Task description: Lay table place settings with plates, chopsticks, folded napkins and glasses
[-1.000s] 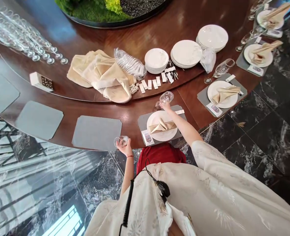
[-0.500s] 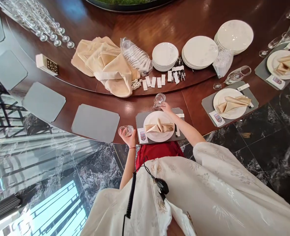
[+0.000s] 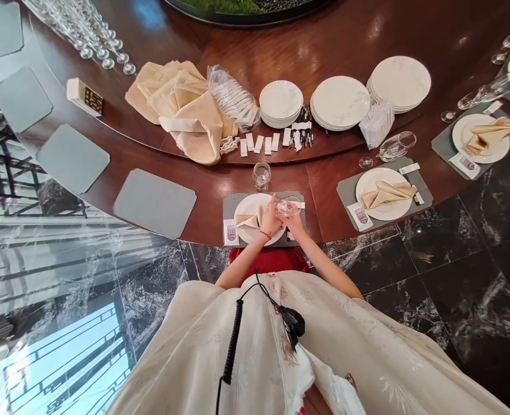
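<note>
A clear stemmed glass (image 3: pixel 288 205) is between my two hands, above the right side of the place setting. My left hand (image 3: pixel 271 221) has come across from the left and is closed on the glass. From the right, my right hand (image 3: pixel 294 222) also grips it from below. Beneath them a white plate (image 3: pixel 248 237) lies on a grey placemat (image 3: pixel 233 203), with a folded beige napkin (image 3: pixel 246 219) on it, partly covered by my left hand. Another short-stemmed glass (image 3: pixel 262 176) stands upright behind the placemat. A printed white packet (image 3: pixel 230 231) lies left of the plate.
Along the raised inner table lie beige cloths (image 3: pixel 189 115), a bag of wrapped items (image 3: pixel 233 98), stacked plates (image 3: pixel 340 101) and chopsticks (image 3: pixel 306 132). A set place (image 3: pixel 384 193) is to the right, with glasses (image 3: pixel 395 147) behind it. Bare grey placemats (image 3: pixel 155 202) continue leftward.
My right hand has let go of the short-stemmed glass, which stands behind the placemat. My left hand has brought its glass rightward over the plate, where both hands meet on it.
</note>
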The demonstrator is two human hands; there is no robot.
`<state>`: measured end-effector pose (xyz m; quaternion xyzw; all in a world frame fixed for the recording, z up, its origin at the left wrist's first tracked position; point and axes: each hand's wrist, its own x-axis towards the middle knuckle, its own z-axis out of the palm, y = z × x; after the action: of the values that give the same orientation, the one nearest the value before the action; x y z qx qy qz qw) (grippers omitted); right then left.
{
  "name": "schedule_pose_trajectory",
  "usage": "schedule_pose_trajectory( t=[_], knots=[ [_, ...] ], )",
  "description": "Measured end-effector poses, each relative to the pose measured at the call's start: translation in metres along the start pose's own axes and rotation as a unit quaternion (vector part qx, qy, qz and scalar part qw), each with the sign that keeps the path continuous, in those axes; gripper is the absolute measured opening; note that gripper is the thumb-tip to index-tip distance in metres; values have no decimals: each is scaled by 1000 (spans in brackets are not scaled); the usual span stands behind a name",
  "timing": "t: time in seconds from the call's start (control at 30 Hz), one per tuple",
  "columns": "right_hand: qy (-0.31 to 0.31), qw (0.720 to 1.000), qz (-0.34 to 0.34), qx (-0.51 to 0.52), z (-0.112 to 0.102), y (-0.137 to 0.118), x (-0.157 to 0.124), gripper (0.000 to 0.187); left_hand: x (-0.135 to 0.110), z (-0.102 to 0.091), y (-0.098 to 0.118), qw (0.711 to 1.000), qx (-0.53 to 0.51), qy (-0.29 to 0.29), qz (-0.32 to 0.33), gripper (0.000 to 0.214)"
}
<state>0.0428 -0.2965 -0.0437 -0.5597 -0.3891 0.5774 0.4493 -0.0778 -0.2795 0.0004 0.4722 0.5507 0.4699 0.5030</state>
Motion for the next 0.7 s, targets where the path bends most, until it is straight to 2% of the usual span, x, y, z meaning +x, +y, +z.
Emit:
schedule_pose_trajectory(
  t=[0.1, 0.17, 0.27, 0.37, 0.47, 0.53, 0.63, 0.7],
  knots=[
    [35, 999, -2, -34, -20, 5, 37, 66, -1, 10, -3, 999, -28, 22, -14, 98],
    [53, 994, 8, -96, -30, 5, 71, 60, -8, 2, -3, 998, -24, 58, -4, 99],
    [76, 971, 54, -221, -39, 1, 123, 63, -28, -29, -5, 993, 6, 114, 25, 93],
    [69, 942, 90, -314, -41, 0, 158, 65, -59, -80, -13, 973, 40, 227, 4, 90],
    [51, 923, 84, -372, -40, 1, 171, 63, -100, -134, -29, 930, 87, 352, -65, 86],
    [44, 911, 83, -401, -40, 1, 172, 67, -131, -163, -42, 892, 107, 422, -124, 83],
    [59, 905, 91, -412, -42, -1, 168, 83, -184, -184, -58, 819, 127, 498, -254, 75],
    [75, 913, 82, -393, -45, -3, 161, 83, -219, -185, -61, 791, 134, 512, -305, 62]
  ],
)
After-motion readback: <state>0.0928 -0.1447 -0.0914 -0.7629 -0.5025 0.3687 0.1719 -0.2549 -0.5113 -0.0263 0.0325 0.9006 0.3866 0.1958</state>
